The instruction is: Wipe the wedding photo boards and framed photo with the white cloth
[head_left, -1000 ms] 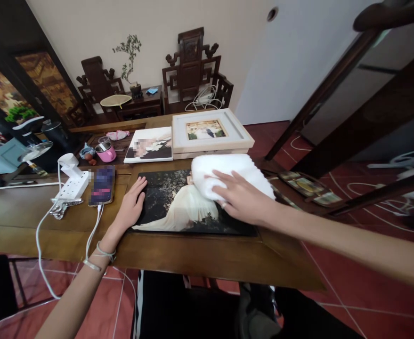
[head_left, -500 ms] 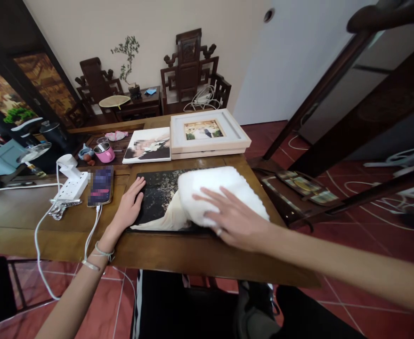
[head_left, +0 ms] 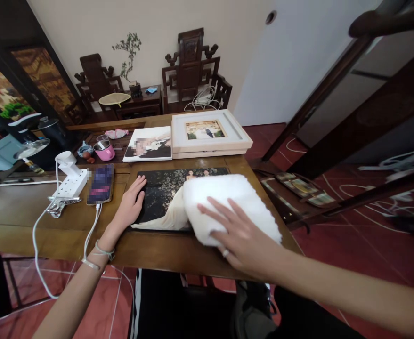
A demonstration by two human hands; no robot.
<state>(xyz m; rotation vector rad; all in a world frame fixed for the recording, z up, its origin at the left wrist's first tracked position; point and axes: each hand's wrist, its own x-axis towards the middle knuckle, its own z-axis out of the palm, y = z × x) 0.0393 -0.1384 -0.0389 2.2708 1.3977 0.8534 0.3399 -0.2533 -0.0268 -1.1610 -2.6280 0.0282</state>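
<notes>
My left hand (head_left: 132, 201) lies flat and open on the left edge of a dark photo panel (head_left: 153, 193), which shows a pale gown and small blossoms. A fluffy white cloth (head_left: 207, 188) covers the panel's right part and hangs over its near edge onto the wood. My right hand (head_left: 240, 235) holds the cloth from above, its fingers spread across the pile and pressing down. The thumb side, with a ring, is at the cloth's near edge. Under the cloth, the rest of the picture is hidden.
Behind the panel on the table (head_left: 192, 259) lie a photo print (head_left: 153, 148) and a pale framed picture (head_left: 221, 146). To the left are a phone (head_left: 101, 183) on a charging cable, a power strip (head_left: 70, 183) and a pink mug (head_left: 104, 150). Wooden furniture stands right.
My right hand has slid the cloth right and toward me, baring the panel's upper middle, where two small figures now show. The left hand has stayed in place.
</notes>
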